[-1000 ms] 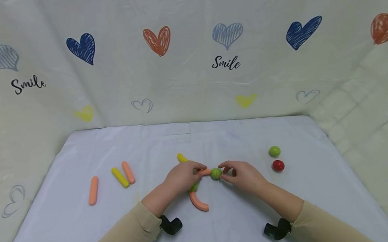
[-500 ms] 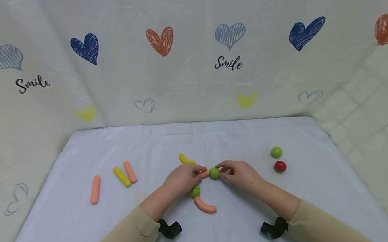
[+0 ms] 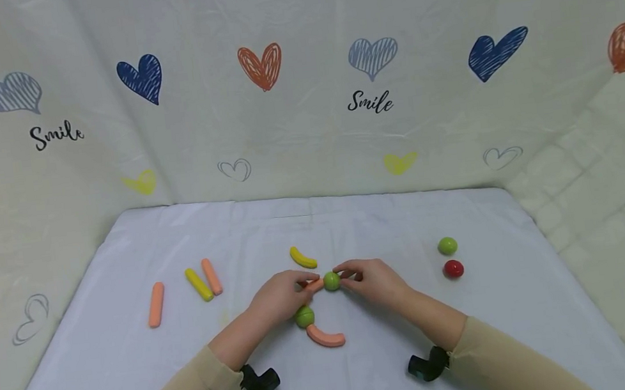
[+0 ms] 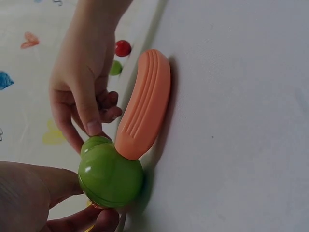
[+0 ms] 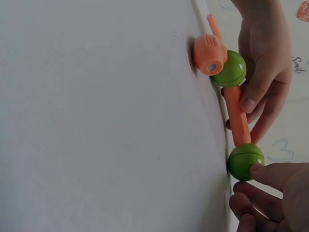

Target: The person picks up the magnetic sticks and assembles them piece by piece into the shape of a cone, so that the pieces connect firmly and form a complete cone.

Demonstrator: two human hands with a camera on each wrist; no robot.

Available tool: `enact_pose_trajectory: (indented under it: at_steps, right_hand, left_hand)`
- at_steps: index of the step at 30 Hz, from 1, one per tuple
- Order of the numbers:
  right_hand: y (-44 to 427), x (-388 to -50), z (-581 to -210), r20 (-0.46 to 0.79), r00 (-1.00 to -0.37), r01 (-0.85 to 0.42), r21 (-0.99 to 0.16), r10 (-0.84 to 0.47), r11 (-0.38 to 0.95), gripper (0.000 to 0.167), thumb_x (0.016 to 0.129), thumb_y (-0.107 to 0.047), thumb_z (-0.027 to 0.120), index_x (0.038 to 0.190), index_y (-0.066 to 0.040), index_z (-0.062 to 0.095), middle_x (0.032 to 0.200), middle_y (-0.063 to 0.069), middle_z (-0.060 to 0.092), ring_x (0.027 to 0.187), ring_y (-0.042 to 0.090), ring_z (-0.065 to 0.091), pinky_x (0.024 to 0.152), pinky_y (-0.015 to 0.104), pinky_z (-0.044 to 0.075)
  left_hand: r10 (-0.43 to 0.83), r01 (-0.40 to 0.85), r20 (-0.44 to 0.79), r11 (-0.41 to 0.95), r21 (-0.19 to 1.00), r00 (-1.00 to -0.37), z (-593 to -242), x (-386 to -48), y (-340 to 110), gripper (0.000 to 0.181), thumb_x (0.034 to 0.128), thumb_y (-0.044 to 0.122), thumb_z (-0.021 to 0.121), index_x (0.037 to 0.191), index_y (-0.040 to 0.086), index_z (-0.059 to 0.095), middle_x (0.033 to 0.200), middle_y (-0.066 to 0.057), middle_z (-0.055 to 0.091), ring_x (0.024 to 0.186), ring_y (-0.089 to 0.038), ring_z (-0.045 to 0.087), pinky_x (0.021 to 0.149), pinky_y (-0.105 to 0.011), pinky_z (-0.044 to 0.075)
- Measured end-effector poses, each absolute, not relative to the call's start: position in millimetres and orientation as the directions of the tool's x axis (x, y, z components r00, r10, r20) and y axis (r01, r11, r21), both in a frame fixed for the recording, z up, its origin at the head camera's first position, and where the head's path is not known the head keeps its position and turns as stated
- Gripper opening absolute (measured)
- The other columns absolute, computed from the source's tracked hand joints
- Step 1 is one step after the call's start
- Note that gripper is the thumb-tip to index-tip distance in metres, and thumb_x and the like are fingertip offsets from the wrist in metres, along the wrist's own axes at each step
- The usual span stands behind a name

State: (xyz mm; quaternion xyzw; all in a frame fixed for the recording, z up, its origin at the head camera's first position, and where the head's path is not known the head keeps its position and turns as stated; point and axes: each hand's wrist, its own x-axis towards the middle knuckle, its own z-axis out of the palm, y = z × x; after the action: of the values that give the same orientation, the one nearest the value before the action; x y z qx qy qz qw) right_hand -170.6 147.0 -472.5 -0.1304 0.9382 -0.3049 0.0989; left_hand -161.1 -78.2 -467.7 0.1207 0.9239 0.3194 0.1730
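Observation:
My left hand [image 3: 280, 296] pinches a straight orange stick [image 3: 315, 285] [image 5: 236, 116] that joins two green balls. One green ball [image 3: 331, 281] [image 5: 246, 162] sits at the stick's right end, and my right hand [image 3: 374, 283] holds it between thumb and fingers. The other green ball [image 3: 304, 316] [image 4: 111, 176] lies below my left hand, with a curved orange piece [image 3: 326, 337] [image 4: 145, 104] attached, reaching right along the table. Just behind my left fingers lies a curved yellow piece [image 3: 303, 258]; in the head view it stands apart from the green balls.
Two orange sticks [image 3: 156, 305] [image 3: 212, 276] and a yellow stick [image 3: 198, 284] lie on the left of the white-covered table [image 3: 400, 352]. On the right are a loose green ball [image 3: 447, 246] and a red ball [image 3: 453, 269]. A cloth printed with hearts hangs behind.
Both hands have shifted left with the joined orange and green pieces. The curved orange piece has swung to lie more sideways, and the yellow curved piece now shows fully.

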Motion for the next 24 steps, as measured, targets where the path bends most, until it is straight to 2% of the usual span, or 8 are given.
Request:
enact_pose_trajectory:
  at_steps: [7, 11, 15, 24]
  right_hand:
    - [138.0, -171.1, -471.1, -0.114, -0.933, -0.207, -0.609, -0.343, 0.766, 0.025, 0.091, -0.020, 0.073, 0.116, -0.026, 0.073, 0.097, -0.008, 0.072, 0.080, 0.009, 0.059, 0.072, 0.031, 0.051]
    - [135.1, -172.8, -470.5, -0.127, -0.928, -0.205, -0.611, -0.350, 0.765, 0.026, 0.091, -0.020, 0.073, 0.116, -0.026, 0.073, 0.098, -0.009, 0.070, 0.079, 0.009, 0.058, 0.071, 0.030, 0.050]
    - [134.4, -176.2, -469.2, -0.138, -0.922, -0.207, -0.612, -0.361, 0.763, 0.025, 0.091, -0.023, 0.073, 0.116, -0.026, 0.073, 0.099, -0.011, 0.069, 0.079, 0.009, 0.057, 0.068, 0.028, 0.049]
    - [134.6, -194.0, -460.2, -0.146, -0.922, -0.186, -0.646, -0.359, 0.740, 0.027, 0.092, -0.026, 0.073, 0.118, -0.023, 0.074, 0.104, -0.008, 0.067, 0.087, 0.012, 0.057, 0.068, 0.028, 0.050]
  left_hand:
    - [0.331, 0.109, -0.223, 0.744, 0.659, -0.917, -469.5, -156.4, -89.8, 0.033, 0.0958, 0.033, 0.066, 0.128, 0.025, 0.068, 0.102, 0.006, 0.067, 0.077, -0.013, 0.055, 0.067, -0.031, 0.044]
    - [0.335, 0.092, -0.236, 0.727, 0.680, -0.912, -469.7, -155.5, -94.0, 0.034, 0.0960, 0.033, 0.066, 0.129, 0.025, 0.067, 0.100, 0.006, 0.066, 0.075, -0.013, 0.055, 0.065, -0.031, 0.045]
    - [0.348, 0.074, -0.254, 0.706, 0.705, -0.902, -469.9, -156.1, -97.1, 0.035, 0.0969, 0.036, 0.064, 0.130, 0.024, 0.066, 0.098, 0.007, 0.065, 0.077, -0.013, 0.056, 0.068, -0.032, 0.045]
    - [0.355, 0.015, -0.307, 0.676, 0.737, -0.883, -470.9, -158.5, -102.1, 0.036, 0.0954, 0.023, 0.067, 0.131, 0.026, 0.065, 0.108, 0.001, 0.063, 0.076, -0.015, 0.057, 0.066, -0.031, 0.047]
